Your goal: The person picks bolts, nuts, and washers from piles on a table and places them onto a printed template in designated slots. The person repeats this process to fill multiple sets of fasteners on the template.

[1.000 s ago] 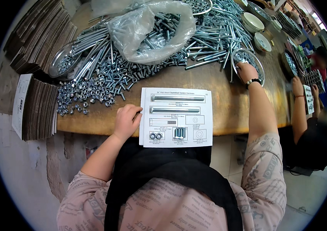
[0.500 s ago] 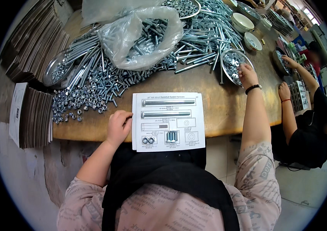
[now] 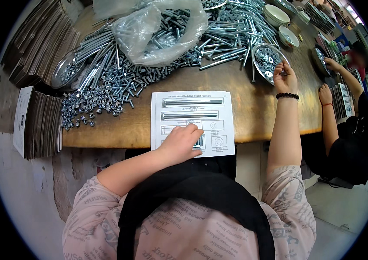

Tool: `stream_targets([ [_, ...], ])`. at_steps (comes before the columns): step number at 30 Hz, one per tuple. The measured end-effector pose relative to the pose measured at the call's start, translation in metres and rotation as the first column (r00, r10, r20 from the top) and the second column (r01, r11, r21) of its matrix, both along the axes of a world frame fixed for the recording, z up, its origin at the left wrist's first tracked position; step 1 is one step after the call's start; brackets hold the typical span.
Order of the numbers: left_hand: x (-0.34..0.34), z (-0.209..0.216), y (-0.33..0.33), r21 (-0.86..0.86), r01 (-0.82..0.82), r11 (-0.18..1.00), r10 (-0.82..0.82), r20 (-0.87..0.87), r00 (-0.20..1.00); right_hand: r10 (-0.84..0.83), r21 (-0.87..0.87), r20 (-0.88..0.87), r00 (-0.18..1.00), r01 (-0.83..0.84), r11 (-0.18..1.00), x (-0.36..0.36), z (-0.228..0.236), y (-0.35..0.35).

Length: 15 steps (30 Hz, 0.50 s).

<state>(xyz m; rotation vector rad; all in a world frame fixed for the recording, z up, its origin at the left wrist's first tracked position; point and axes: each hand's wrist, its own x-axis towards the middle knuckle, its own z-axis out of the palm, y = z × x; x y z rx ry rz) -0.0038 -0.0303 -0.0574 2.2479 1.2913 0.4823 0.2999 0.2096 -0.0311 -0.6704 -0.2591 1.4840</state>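
Palm down, my left hand is lying across the lower left of a white sheet; its thumb and forefinger are standing apart, on either side of some short bolts, and I cannot tell whether they are touching them. That sheet is resting at the middle of the frame, its lower edge hanging over the front of the wooden table. It is looking flat and clean, with thin black print and boxes. Two long bolts are lying crosswise in its upper boxes, bright silver and straight, their heads pointing left. Below them, the short bolts are showing side by side, darker and bluish, partly behind my fingers. Ring outlines are showing in two boxes at its right.

At upper right, my right hand is hovering by the lower right edge of a silver metal dish of flat grey washers. Its fingers are curling together on a small grey thing, too tiny to make out. Loose nuts are spreading at the left.
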Motion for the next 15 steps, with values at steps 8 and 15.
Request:
stream_targets([
  [8,0.007,0.002,-0.004,0.055,-0.022,0.998,0.025,-0.053,0.998,0.267,-0.033,-0.090,0.959,-0.271,0.962,-0.044,-0.006,-0.067],
  [15,0.005,0.033,0.028,0.063,-0.122,0.991,0.099,0.289,0.952,0.435,-0.012,-0.193,0.880,-0.445,0.895,-0.105,-0.005,-0.140],
])
